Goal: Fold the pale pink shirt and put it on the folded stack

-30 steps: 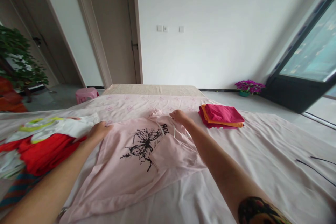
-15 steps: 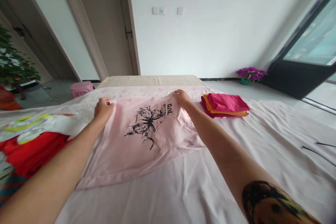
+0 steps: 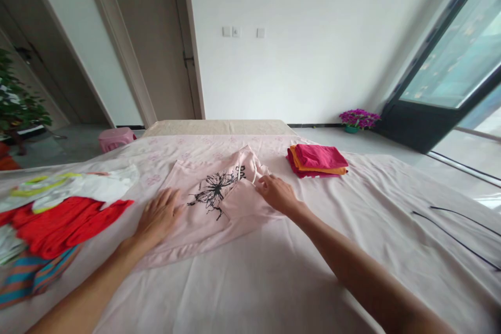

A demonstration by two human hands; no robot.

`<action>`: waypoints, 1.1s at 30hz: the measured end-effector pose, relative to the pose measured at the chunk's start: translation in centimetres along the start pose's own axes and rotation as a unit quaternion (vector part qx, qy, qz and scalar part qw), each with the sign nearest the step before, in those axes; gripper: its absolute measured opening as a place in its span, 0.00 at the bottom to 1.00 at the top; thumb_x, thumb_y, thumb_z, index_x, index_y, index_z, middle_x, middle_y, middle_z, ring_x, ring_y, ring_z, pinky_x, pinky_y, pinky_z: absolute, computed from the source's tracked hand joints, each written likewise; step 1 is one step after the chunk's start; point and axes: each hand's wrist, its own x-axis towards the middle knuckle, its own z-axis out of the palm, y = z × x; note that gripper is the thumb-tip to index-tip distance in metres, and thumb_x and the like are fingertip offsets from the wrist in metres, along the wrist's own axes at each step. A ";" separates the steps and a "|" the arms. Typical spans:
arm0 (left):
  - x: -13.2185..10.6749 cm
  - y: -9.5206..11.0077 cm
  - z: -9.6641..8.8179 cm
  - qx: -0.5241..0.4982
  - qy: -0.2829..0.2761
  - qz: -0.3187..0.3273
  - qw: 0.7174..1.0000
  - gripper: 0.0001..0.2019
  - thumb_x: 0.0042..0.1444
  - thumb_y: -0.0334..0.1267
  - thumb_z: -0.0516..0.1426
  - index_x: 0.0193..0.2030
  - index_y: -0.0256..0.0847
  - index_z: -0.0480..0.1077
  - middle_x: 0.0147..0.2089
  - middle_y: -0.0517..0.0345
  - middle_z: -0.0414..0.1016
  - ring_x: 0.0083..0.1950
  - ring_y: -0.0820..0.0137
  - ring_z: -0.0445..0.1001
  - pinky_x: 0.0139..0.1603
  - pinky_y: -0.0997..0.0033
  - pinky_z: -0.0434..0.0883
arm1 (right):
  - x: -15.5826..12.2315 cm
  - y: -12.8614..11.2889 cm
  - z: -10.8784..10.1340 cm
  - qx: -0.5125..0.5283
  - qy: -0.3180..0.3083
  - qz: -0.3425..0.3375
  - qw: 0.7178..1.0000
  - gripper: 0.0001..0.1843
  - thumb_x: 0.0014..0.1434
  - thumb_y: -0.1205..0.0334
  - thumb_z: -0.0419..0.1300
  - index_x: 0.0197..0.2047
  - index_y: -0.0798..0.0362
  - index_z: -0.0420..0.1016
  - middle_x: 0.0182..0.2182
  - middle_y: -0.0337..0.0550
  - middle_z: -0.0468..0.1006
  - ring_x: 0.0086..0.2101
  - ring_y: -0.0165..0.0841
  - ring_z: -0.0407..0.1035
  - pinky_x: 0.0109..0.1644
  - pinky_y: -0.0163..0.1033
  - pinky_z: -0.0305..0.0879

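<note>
A pink shirt with a black butterfly print lies on the light bedsheet in front of me, its right part folded over across the print. My left hand rests flat on the shirt's left side, fingers stretched out and holding nothing. At the folded right side, my right hand has its fingers bent and closed on the cloth, just beside a pale strap-like edge. The fingertips there are partly hidden.
A stack of folded red and orange clothes lies at the right. Loose clothes in red, white and stripes are heaped at the left. Two dark thin cords lie at far right. A pink stool stands beyond the bed.
My left hand has let go of the shirt's upper left corner and come nearer, flat on the cloth. My right hand has moved nearer, down the folded side from the top edge.
</note>
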 end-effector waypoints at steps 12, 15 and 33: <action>-2.2 -0.5 -0.2 0.045 -0.008 -0.047 0.998 0.30 0.66 0.49 0.41 0.72 0.42 0.55 0.74 0.44 0.53 0.72 0.50 0.54 0.67 0.45 0.51 | -6.9 3.9 -2.2 0.043 -0.013 -0.232 0.972 0.04 0.57 0.64 0.61 0.37 0.49 0.76 0.36 0.43 0.77 0.40 0.36 0.69 0.46 0.37 0.60; -2.9 -0.4 -0.4 0.048 0.008 -0.040 0.998 0.29 0.66 0.47 0.43 0.70 0.41 0.59 0.73 0.43 0.55 0.73 0.50 0.52 0.68 0.45 0.50 | -7.9 4.9 -2.2 0.067 -0.013 -0.212 0.975 0.05 0.61 0.61 0.57 0.38 0.50 0.74 0.37 0.43 0.77 0.40 0.35 0.69 0.45 0.36 0.61; -3.3 -0.4 -1.0 0.041 0.004 -0.080 0.996 0.29 0.66 0.49 0.39 0.69 0.41 0.60 0.71 0.42 0.57 0.68 0.52 0.60 0.64 0.51 0.57 | -1.7 5.9 -0.1 -0.031 0.009 0.145 0.989 0.19 0.66 0.52 0.50 0.52 0.50 0.76 0.46 0.54 0.80 0.46 0.43 0.75 0.45 0.41 0.64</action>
